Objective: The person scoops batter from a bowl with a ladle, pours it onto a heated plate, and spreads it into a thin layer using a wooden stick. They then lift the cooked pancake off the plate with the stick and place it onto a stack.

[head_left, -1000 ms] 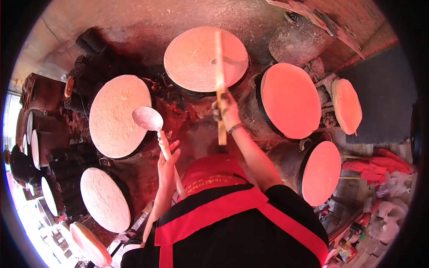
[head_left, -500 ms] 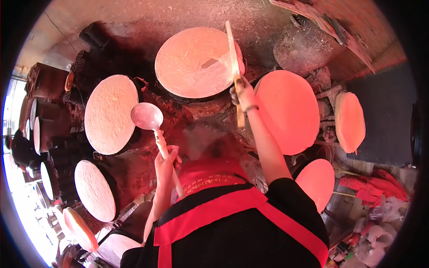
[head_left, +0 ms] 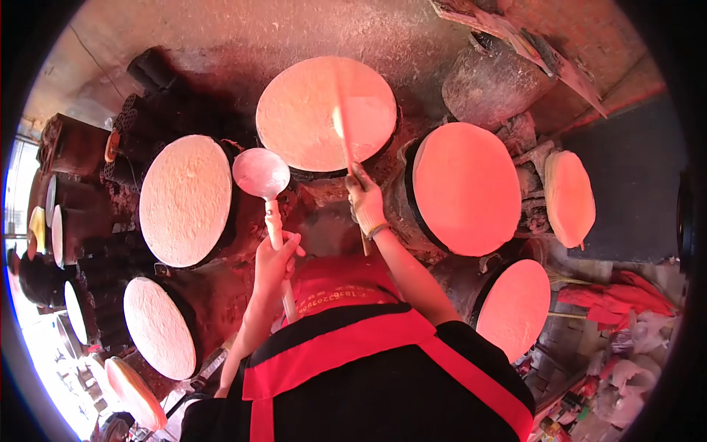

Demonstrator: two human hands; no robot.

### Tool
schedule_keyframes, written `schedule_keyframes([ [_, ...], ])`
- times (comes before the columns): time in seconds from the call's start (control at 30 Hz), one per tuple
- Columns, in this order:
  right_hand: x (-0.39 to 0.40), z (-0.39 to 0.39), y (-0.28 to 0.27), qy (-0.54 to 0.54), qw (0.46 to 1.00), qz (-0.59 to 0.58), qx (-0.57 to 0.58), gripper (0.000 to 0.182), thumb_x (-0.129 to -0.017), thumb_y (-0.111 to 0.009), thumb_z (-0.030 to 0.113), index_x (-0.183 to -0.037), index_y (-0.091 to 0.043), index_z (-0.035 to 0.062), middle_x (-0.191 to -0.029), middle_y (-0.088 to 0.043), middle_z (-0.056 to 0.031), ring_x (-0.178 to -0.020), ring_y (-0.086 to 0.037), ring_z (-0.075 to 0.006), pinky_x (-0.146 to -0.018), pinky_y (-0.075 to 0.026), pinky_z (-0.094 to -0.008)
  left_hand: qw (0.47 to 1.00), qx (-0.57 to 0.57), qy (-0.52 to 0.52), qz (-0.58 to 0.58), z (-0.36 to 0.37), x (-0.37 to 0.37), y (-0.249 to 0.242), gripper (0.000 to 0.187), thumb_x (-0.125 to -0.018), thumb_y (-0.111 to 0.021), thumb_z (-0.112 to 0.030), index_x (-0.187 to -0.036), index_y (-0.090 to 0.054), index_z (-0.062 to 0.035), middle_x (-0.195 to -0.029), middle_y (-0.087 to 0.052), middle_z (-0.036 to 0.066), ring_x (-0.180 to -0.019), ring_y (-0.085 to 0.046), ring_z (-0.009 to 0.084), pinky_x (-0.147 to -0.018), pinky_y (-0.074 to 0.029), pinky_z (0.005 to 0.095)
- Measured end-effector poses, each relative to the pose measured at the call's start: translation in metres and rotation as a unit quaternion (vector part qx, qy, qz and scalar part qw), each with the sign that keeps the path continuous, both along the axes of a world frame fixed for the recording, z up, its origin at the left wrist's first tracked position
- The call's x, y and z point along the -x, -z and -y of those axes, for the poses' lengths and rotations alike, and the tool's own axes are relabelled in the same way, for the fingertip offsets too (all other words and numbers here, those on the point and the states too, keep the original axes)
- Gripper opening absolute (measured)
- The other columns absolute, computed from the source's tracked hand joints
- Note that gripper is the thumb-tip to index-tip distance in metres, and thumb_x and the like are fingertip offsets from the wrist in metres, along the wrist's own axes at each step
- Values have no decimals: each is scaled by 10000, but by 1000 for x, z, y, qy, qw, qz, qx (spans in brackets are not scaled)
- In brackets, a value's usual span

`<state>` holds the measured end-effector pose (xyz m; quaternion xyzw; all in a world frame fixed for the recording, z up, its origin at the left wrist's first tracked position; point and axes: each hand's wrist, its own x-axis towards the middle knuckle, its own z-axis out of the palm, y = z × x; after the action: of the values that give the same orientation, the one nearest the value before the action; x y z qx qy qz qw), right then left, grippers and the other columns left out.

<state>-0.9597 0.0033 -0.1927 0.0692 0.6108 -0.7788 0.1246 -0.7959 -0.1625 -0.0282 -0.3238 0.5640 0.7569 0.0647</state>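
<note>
My left hand (head_left: 275,264) is closed round the pale handle of a ladle (head_left: 262,174), its round bowl pointing up and away from me. In my right hand (head_left: 365,202) is a long, thin wooden spreader (head_left: 346,144), blurred by motion. Its blade lies across the large round pancake (head_left: 294,110) on the far griddle. Right of the blade, the pancake's surface looks smoother and brighter. The ladle bowl hangs between this griddle and the pancake on the left griddle (head_left: 184,200), holding no visible heap of batter.
More round pancakes lie on griddles at right (head_left: 468,188), lower right (head_left: 514,309) and lower left (head_left: 160,328). A pancake stack (head_left: 569,199) stands at far right. Dark cylinders (head_left: 77,151) line the left side. Red cloth (head_left: 615,298) and plastic bags (head_left: 626,390) lie lower right.
My right hand and the spreader have swept left across the far pancake. The dark patch on it no longer shows. The ladle has shifted slightly right in view.
</note>
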Motion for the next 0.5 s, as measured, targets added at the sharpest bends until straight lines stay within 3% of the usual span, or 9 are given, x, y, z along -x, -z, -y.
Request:
schedule_keyframes([
  [0.07,-5,-4,-94,-105,986,128,14,407,-937,-584,201,-1341,-530,192,-612,-441,75,-398,-314,-27,-355,-262,-215,1000,-17,6,6,4,4,-1,139,-917,-625,-175,-947,-544,-67,-629,-516,5,-417,-369,34,-357,-248,190],
  [0.2,4,-23,-42,140,989,21,31,371,-930,-595,191,-1301,-570,194,-572,-384,101,-406,-306,-21,-355,-243,-205,999,-42,-6,-4,18,5,-1,138,-937,-588,-190,-977,-507,-86,-632,-464,-21,-419,-341,34,-362,-241,194],
  [0.23,-9,-19,-54,167,981,97,36,372,-922,-621,197,-1292,-582,201,-588,-402,109,-423,-300,-20,-364,-253,-206,999,-49,-8,3,22,3,4,133,-944,-574,-194,-984,-499,-92,-642,-455,-27,-423,-341,31,-365,-248,192],
  [0.33,-27,7,-56,38,994,102,5,360,-919,-637,219,-1275,-592,195,-601,-437,100,-429,-327,-23,-378,-265,-212,996,-90,1,5,30,-2,14,125,-952,-553,-193,-989,-477,-101,-708,-452,-18,-466,-353,35,-387,-262,190],
  [0.43,2,-2,-71,-23,995,92,-30,317,-931,-620,230,-1245,-609,186,-595,-442,97,-432,-342,-25,-381,-269,-215,992,-126,17,13,36,-5,20,122,-947,-554,-183,-985,-467,-106,-779,-462,-1,-525,-385,47,-411,-293,193],
  [0.47,27,-1,-43,51,998,40,-26,293,-945,-596,230,-1233,-611,178,-585,-463,86,-429,-346,-28,-381,-274,-218,992,-126,20,20,36,-3,20,126,-946,-557,-185,-987,-467,-106,-780,-462,-1,-530,-390,49,-412,-300,196],
  [0.5,34,-11,-53,69,995,67,-22,326,-942,-599,231,-1263,-584,178,-650,-553,49,-407,-361,-44,-380,-301,-206,991,-126,23,27,37,-2,20,130,-945,-560,-186,-990,-467,-106,-780,-463,0,-535,-395,52,-412,-306,198],
])
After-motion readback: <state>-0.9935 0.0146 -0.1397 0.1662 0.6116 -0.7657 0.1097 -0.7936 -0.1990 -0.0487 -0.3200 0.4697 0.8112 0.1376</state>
